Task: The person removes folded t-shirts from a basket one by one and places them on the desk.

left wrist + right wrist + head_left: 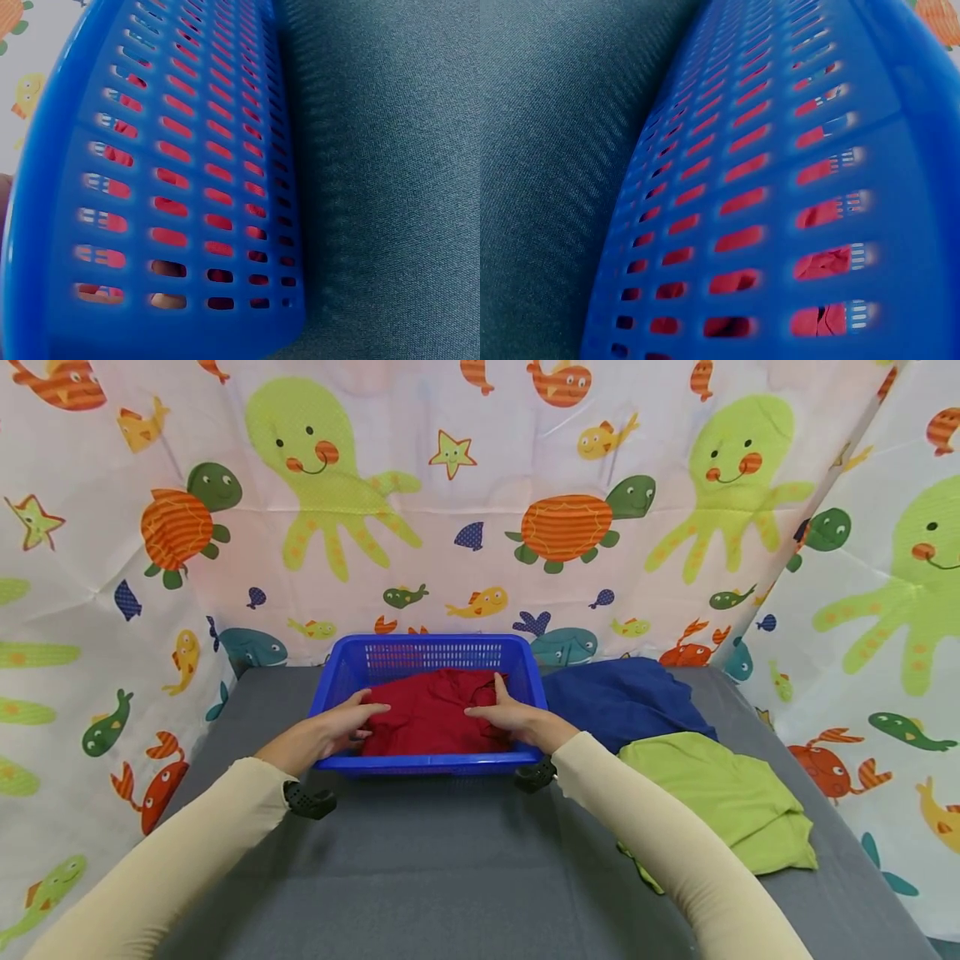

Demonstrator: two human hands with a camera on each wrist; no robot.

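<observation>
A crumpled red cloth [427, 714] lies inside a blue plastic basket [431, 767] with slotted walls. My left hand [341, 724] reaches over the near left rim, its thumb spread over the cloth's left edge and its fingers beside it. At the other end my right hand [513, 714] reaches in, thumb and forefinger spread apart on the cloth's right part. Its remaining fingers are hidden. In the left wrist view, the basket's slotted wall [131, 247] stands before the hand, with red showing through. The right wrist view likewise shows the slotted wall [776, 217].
Right of the basket, a dark blue cloth [630, 697] is spread on the grey table surface [442, 868]. A lime green cloth [720, 797] overlaps its near edge, under my right forearm. A printed curtain [465, 585] with sea animals hangs behind and at both sides.
</observation>
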